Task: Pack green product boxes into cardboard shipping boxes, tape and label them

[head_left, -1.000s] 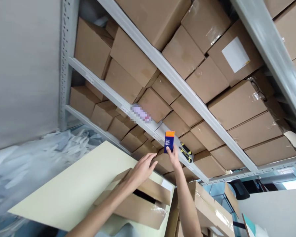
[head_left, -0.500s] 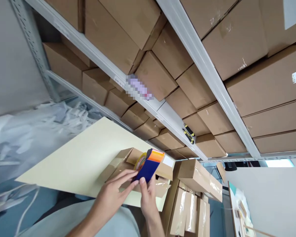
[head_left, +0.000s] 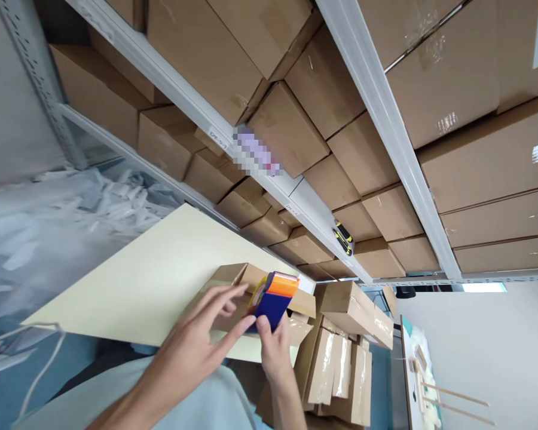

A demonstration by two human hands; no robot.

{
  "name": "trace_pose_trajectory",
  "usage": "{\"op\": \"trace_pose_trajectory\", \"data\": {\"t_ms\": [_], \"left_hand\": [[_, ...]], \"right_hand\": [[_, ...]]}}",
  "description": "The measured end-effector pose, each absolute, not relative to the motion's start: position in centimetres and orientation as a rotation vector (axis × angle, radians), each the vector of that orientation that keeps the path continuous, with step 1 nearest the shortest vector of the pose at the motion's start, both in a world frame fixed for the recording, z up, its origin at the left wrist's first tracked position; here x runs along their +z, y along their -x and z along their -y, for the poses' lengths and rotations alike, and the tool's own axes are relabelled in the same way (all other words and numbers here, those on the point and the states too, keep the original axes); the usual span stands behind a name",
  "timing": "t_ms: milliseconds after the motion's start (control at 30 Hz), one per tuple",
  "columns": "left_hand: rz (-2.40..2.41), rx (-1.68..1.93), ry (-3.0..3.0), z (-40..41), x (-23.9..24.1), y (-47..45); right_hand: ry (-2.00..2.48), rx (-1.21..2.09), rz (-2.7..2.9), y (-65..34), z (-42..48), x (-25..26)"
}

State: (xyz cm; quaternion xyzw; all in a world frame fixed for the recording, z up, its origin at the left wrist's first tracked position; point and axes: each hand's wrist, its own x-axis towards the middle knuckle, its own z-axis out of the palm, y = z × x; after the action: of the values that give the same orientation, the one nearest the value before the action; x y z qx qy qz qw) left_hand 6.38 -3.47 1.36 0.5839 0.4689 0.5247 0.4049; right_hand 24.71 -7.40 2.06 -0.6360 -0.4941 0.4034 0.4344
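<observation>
My right hand (head_left: 273,349) grips a blue and orange tape dispenser (head_left: 274,298) with a yellowish tape roll, held over an open cardboard box (head_left: 233,286) on a pale yellow table (head_left: 147,280). Beside the dispenser, my left hand (head_left: 197,340) has its fingers spread over the box's flaps and holds nothing.
Grey metal shelves (head_left: 385,119) packed with brown cartons rise behind the table. A yellow and black utility knife (head_left: 343,237) lies on a shelf edge. More taped cartons (head_left: 345,352) are stacked right of the table. White plastic packing (head_left: 72,203) lies at the left.
My right hand took the dispenser down from the shelf to the box on the table. My left hand has moved from the dispenser and spread open over the flaps.
</observation>
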Motion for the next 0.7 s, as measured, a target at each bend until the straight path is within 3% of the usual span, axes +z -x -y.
{"op": "trace_pose_trajectory", "data": {"t_ms": [200, 467, 700], "left_hand": [[-1.107, 1.460, -1.544, 1.1, 4.1, -3.1], [-1.030, 1.326, -1.632, 1.2, 3.5, -0.5], [-1.075, 1.311, -1.583, 2.1, 4.9, 1.3]], "right_hand": [[1.579, 0.978, 1.639, -24.1, 6.7, 5.1], [1.607, 0.648, 2.173, -24.9, 5.7, 7.2], [1.610, 0.563, 2.378, -25.3, 5.4, 9.2]]}}
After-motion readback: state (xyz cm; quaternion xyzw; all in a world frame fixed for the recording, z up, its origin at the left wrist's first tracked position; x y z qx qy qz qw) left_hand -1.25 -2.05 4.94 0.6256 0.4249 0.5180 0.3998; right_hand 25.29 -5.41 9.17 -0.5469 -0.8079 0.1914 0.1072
